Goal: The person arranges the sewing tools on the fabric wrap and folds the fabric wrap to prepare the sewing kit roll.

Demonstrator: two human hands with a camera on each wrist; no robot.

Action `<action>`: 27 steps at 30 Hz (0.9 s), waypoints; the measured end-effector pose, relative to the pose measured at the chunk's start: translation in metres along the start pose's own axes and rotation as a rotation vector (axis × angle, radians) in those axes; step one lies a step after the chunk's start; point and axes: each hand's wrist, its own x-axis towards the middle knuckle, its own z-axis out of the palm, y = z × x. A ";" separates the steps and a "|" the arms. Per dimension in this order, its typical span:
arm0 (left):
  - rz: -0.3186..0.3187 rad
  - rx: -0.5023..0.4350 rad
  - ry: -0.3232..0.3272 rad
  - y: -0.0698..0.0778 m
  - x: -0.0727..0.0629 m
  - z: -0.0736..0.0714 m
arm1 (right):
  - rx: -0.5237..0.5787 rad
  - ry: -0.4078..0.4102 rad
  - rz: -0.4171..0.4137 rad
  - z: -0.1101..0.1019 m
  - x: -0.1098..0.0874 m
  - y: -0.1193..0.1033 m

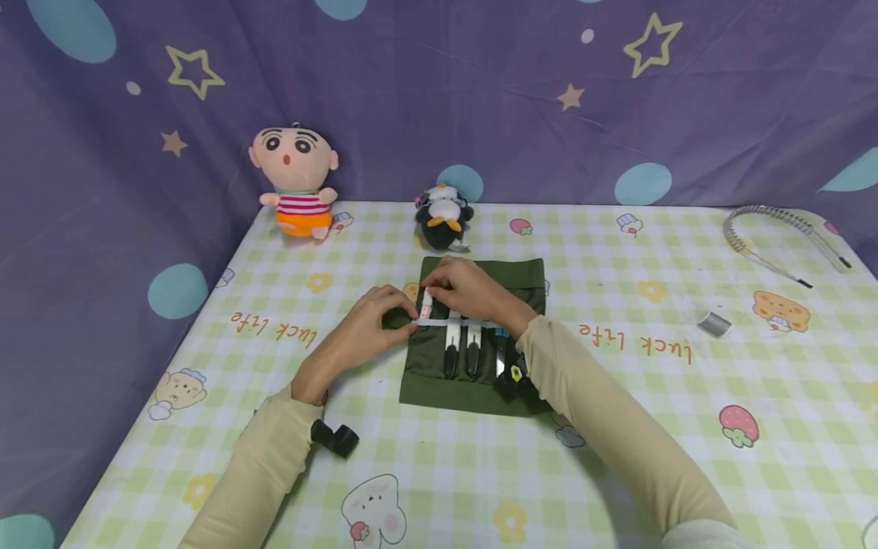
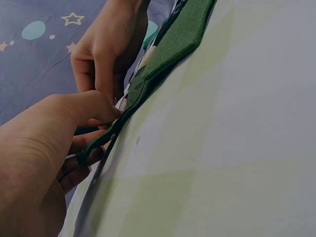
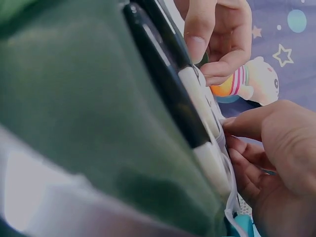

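A green cloth roll point(image 1: 439, 390) lies unrolled, with a white elastic band point(image 1: 434, 322) across it. My left hand point(image 1: 373, 322) pinches the roll's left edge beside the band; the left wrist view shows the green cloth edge point(image 2: 133, 101) between thumb and fingers. Above it, my right hand point(image 1: 469, 288) pinches the upper end of a slim white stick with pinkish marks point(image 1: 426, 306), which lies under the band at the left. To its right, two white markers with black caps point(image 1: 451, 347) sit under the band. A tool with a blue handle point(image 1: 501, 333) is partly hidden by the right wrist.
Behind the roll sits a penguin plush point(image 1: 442, 217), with a doll in a striped shirt point(image 1: 299, 183) farther left. On the right are a small grey cylinder point(image 1: 715, 324) and a metallic headband point(image 1: 761, 211). A checked cloth point(image 1: 617, 457) covers the table.
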 end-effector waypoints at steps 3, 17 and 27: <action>-0.001 -0.001 -0.002 0.000 0.000 0.000 | -0.021 -0.009 -0.009 0.000 0.000 0.001; -0.010 -0.035 -0.008 -0.001 -0.002 0.000 | 0.000 -0.038 0.002 0.002 -0.004 -0.002; -0.022 -0.057 -0.015 -0.001 -0.002 0.000 | 0.029 -0.038 -0.027 0.005 -0.005 -0.001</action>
